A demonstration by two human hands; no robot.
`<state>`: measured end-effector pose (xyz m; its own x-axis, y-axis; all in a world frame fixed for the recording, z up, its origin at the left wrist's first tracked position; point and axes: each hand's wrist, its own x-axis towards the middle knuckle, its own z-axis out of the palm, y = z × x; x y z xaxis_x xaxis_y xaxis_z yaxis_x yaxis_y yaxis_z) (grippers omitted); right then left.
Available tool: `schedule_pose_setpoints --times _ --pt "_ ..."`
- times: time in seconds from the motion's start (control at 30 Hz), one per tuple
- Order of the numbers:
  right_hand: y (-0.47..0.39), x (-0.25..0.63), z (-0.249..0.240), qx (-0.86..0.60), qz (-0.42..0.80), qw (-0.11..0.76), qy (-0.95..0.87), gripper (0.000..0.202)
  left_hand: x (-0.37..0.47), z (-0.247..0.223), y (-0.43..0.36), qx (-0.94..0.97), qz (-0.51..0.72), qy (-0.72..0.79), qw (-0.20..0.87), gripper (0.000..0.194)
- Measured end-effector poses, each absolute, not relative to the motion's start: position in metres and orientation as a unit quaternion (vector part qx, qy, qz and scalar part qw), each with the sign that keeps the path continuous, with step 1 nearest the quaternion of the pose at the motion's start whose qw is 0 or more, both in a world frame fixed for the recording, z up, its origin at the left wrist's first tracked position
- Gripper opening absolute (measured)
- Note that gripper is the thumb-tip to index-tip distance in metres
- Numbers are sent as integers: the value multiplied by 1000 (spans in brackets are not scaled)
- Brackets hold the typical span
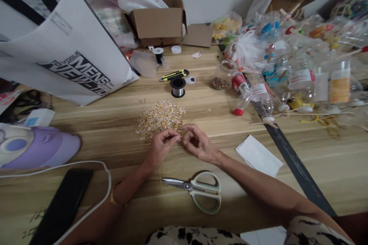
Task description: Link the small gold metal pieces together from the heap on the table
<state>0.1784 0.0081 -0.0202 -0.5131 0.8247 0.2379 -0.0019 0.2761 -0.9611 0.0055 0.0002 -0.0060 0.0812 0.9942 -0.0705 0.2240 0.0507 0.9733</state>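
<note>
Garment (195, 236): head view; pale cloth with dark blotches along the bottom edge, nearest the camera.
Phone (61, 206): black, flat at lower left; white cable (108, 176) curves round its far end.
Scissors (188, 186): pale handles, lying on the table (227, 130) between the forearms, tips pointing left.
Row (182, 168): tiny pieces just beyond the scissors; too small to identify.
Left hand (163, 145): thumb and forefinger closed in a pinch at the near edge of the heap (162, 116); whatever lies between the tips is too small to tell. Yellow band (113, 196) on this arm.
Right hand (199, 145): fingers curled, thumb and forefinger drawn together close to the left fingertips; cannot tell what is pinched, or whether the hands touch.
Heap: small gold and silver-coloured pieces, loose on the table mid-scene, directly beyond the hands.
Paper (258, 157): white, flat, to the right of the right forearm.
Spool (178, 90): upright beyond the heap, dark flanges, silvery winding.
Cutter (179, 74): black and yellow, just behind the spool.
Jar (222, 75): clear, multicoloured contents at the bottom, well right of the spool.
Bottles (260, 93): clear plastic, piled at right, some labelled.
Bag (83, 49): white, dark lettering, standing at upper left.
Carton (158, 23): brown, open, at the back.
</note>
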Motion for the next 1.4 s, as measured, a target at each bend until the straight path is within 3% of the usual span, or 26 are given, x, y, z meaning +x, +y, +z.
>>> schedule_pose_setpoints --times 0.93,1.4 --pt "6 180 -25 -317 436 395 -744 40 9 -6 -5 623 397 555 383 7" --pt "6 180 -26 -315 435 395 -746 37 10 -7 -5 622 402 548 388 7"
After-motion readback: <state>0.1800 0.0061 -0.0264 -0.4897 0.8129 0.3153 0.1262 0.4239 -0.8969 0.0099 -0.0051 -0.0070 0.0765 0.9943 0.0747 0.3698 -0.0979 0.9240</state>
